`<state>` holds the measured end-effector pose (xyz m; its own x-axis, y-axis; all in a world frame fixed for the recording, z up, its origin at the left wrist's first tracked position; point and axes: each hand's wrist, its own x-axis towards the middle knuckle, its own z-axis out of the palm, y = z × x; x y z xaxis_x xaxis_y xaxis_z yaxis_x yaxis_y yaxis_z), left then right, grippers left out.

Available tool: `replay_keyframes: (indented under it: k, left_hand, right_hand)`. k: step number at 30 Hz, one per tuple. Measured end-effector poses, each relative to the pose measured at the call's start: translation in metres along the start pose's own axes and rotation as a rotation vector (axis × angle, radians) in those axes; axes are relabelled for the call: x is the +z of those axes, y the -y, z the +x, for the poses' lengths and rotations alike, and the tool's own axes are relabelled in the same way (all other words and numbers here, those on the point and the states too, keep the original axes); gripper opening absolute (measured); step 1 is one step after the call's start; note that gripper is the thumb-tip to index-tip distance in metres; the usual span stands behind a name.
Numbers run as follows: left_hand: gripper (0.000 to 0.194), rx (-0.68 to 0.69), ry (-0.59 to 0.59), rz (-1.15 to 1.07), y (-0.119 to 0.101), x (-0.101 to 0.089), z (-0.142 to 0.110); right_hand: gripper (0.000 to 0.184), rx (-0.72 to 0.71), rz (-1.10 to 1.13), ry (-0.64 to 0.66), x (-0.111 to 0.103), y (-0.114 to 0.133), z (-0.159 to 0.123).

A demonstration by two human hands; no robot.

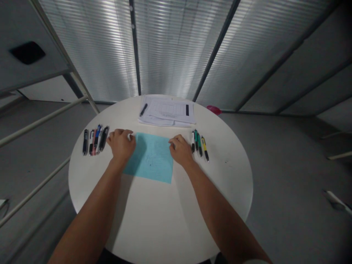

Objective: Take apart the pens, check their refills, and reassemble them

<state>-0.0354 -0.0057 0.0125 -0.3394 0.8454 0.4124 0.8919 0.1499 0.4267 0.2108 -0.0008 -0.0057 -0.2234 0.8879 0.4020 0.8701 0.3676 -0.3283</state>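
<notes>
My left hand (121, 144) rests with curled fingers at the left edge of a light blue sheet of paper (151, 161), a small white object (129, 136) showing at its fingertips. My right hand (180, 149) lies curled at the sheet's right edge, with a small pale tip (173, 146) just visible by the fingers. Several pens in a row (95, 142) lie just left of my left hand. Several more pens (199, 146), with green, yellow and black barrels, lie just right of my right hand.
All of this lies on a round white table (220, 183). A stack of printed papers (167, 112) sits at its far edge with a black pen (143, 109) on top. A pinkish-red object (213, 110) shows beyond the rim. Metal rails stand at the left.
</notes>
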Motion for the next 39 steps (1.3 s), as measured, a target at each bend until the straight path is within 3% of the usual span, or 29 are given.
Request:
replay_keyframes:
  k: [4, 6, 9, 12, 18, 22, 26, 29, 33, 36, 39]
  left_hand:
    - [0.039, -0.188, -0.161, 0.087, 0.016, -0.004, 0.007]
    - [0.044, -0.240, -0.147, 0.118, 0.020, -0.002, 0.008]
    - [0.045, -0.288, -0.035, 0.154, 0.020, 0.000, 0.007]
    - [0.041, -0.279, 0.061, 0.148, 0.016, -0.001, 0.007]
    - [0.038, -0.272, -0.082, 0.128, 0.015, -0.002, 0.008]
    - [0.038, -0.278, -0.015, 0.112, 0.022, 0.000, 0.009]
    - [0.037, -0.253, -0.064, 0.089, 0.024, -0.001, 0.010]
    - [0.040, -0.284, -0.010, 0.107, 0.025, -0.002, 0.010]
    - [0.037, -0.203, 0.091, 0.035, 0.027, 0.003, 0.014]
    - [0.032, -0.044, 0.129, -0.222, 0.020, 0.010, 0.015]
    - [0.028, 0.117, 0.260, -0.520, 0.002, 0.017, 0.004]
  right_hand:
    - [0.023, 0.013, 0.074, 0.073, 0.004, -0.002, 0.000]
    - [0.023, 0.030, 0.097, 0.087, 0.004, -0.003, 0.001]
    - [0.023, 0.035, 0.108, 0.106, 0.002, -0.003, 0.001]
    - [0.023, 0.030, 0.108, 0.113, 0.001, -0.002, 0.001]
    - [0.023, 0.030, 0.104, 0.119, 0.001, -0.001, 0.000]
    - [0.024, 0.031, 0.109, 0.115, 0.000, 0.000, 0.000]
    - [0.024, 0.032, 0.116, 0.119, -0.001, 0.000, 0.001]
    - [0.023, 0.036, 0.121, 0.114, 0.000, 0.000, 0.001]
    - [0.023, 0.024, 0.139, 0.104, 0.002, -0.001, 0.001]
    - [0.025, 0.020, 0.202, 0.058, 0.001, -0.002, 0.002]
    - [0.029, 0.097, 0.365, -0.004, 0.002, -0.005, 0.003]
